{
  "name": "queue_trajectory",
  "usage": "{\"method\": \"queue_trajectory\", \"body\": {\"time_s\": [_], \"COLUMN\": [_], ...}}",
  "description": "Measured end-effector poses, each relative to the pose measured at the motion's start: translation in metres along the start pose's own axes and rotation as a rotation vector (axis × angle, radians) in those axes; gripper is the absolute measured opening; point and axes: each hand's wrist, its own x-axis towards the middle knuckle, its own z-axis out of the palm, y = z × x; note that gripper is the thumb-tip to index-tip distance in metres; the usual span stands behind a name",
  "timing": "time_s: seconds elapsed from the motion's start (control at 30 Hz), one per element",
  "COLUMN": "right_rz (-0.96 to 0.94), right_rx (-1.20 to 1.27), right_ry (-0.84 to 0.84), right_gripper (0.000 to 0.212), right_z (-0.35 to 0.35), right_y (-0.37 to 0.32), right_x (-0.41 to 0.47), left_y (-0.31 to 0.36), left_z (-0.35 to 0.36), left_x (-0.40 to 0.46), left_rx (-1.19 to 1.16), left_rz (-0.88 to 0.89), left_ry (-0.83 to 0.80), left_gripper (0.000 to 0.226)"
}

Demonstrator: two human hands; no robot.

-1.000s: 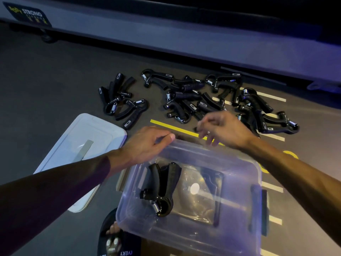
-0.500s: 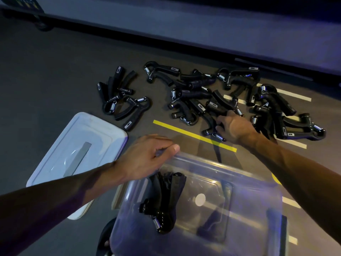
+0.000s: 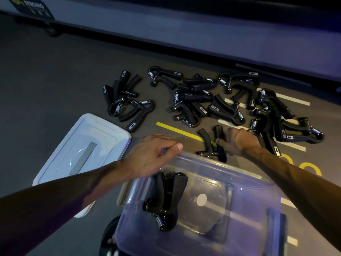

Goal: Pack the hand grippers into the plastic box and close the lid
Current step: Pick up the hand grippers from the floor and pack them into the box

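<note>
Nearest to us, at 6 o'clock, sits the clear plastic box (image 3: 212, 204) with one packed gripper (image 3: 166, 198) already lying on its floor at the left; we judge it lies flat there to leave room for the others. Our left hand (image 3: 153, 156) closes on the far rim of the box, probably to keep the light box from sliding. Just past the rim, at 1 o'clock, our right hand (image 3: 238, 143) grips a black hand gripper (image 3: 210, 143) by one handle, lifted a little over the yellow line (image 3: 177, 131). The lid (image 3: 81, 156) lies flat at 10 o'clock, apart from the box, so the opening is free. Farther, from 11 to 2 o'clock, the loose hand grippers (image 3: 201, 100) wait on the floor (image 3: 55, 80).
</note>
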Motion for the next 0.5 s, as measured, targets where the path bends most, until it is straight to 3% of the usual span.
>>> {"method": "queue_trajectory", "body": {"time_s": [0.1, 0.27, 0.37, 0.43, 0.5], "right_rz": [0.025, 0.055, -0.035, -0.101, -0.187], "right_rx": [-0.012, 0.243, 0.408, 0.478, 0.648], "right_ry": [0.016, 0.002, 0.167, 0.282, 0.327], "right_gripper": [0.05, 0.038, 0.035, 0.048, 0.048], "right_z": [-0.008, -0.015, -0.045, -0.075, -0.104], "right_y": [-0.011, -0.022, -0.03, -0.039, -0.048], "right_x": [0.003, 0.003, -0.016, -0.037, -0.063], "left_y": [0.002, 0.004, 0.006, 0.008, 0.009], "left_z": [-0.002, -0.002, -0.003, -0.004, -0.004], "left_x": [0.0, 0.0, -0.001, -0.003, -0.003], "left_rx": [0.003, 0.015, 0.014, 0.001, -0.004], "left_rz": [0.007, 0.015, 0.018, 0.01, -0.013], "left_ry": [0.021, 0.034, 0.051, 0.053, 0.046], "left_gripper": [0.055, 0.056, 0.053, 0.05, 0.054]}}
